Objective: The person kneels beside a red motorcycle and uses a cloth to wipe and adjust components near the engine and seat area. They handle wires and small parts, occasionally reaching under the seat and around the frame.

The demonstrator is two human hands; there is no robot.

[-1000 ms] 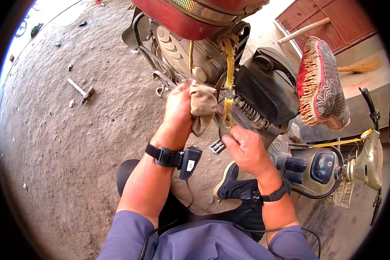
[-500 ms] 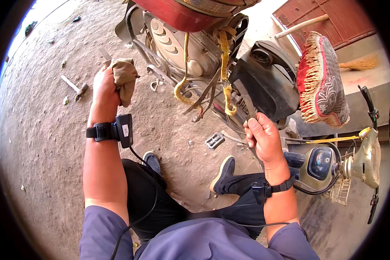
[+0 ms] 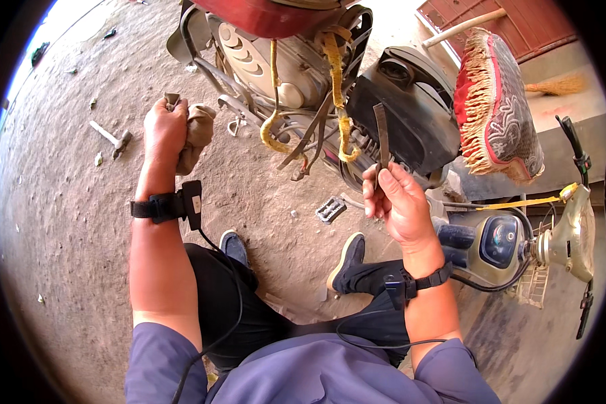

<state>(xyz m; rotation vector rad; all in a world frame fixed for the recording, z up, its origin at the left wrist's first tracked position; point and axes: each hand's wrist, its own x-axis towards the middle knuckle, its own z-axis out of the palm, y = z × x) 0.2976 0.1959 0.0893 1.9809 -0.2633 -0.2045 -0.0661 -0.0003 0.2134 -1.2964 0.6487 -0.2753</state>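
The cloth point(image 3: 198, 128) is tan-brown, held up in the upper left part of the frame. It is bunched into a soft, creased wad, taller than it is wide, with its lower end drooping. A small brownish bit pokes out above and to the left of the main wad; whether it belongs to the same cloth cannot be told.

The strip point(image 3: 382, 133) is narrow, flat and dark brown, right of centre in the upper half of the frame. It is gripped low down, and its upper length stands free, nearly upright, the blunt top leaning slightly left. Its lower end is mostly hidden.
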